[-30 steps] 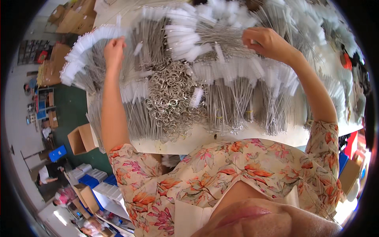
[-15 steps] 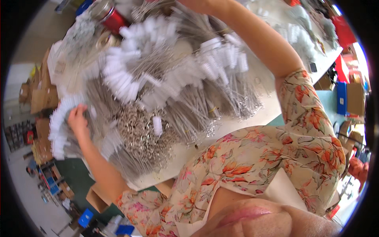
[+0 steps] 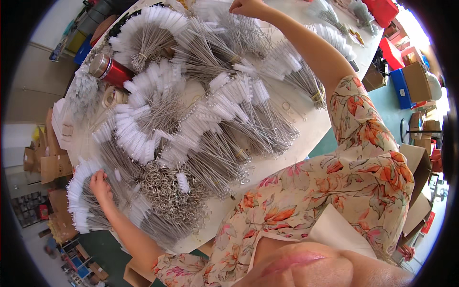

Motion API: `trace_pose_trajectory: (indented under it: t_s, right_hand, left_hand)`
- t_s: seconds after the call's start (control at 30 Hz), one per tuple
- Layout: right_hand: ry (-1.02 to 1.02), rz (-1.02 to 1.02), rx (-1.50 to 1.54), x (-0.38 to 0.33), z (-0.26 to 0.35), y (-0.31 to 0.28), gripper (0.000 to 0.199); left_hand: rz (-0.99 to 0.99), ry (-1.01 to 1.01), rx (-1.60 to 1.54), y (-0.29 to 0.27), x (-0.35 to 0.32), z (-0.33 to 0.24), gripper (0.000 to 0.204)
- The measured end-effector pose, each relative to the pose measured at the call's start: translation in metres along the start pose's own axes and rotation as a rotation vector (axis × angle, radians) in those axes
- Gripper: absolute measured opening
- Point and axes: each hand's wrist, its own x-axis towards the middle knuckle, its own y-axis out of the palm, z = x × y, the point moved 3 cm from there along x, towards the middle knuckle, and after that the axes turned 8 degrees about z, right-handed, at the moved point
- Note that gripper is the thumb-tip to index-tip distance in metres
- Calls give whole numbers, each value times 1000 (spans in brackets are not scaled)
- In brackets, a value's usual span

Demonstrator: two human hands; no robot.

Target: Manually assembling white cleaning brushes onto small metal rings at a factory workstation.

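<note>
The left hand lies flat, fingers spread, on a fan of white-tipped wire brushes at the near-left edge of the white surface, just left of the heap of metal rings. The right hand reaches to the far side of the surface, well beyond the rings, its fingers curled over a bundle of brushes; whether it grips them I cannot tell. More brush bundles cover the surface between the rings and that far bundle. A red metal flask lies far left of the rings.
</note>
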Motion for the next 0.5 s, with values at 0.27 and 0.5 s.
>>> trace_pose_trajectory:
  t_s: [0.27,0.5]
  right_hand:
    - [-19,44,-166,31,-2,53,18]
    - [-171,167,-516,58,-16,67,24]
  left_hand:
    - [-200,299,-394,12,-115,-51,40]
    - [-171,327,-424,35,-232,-25,41]
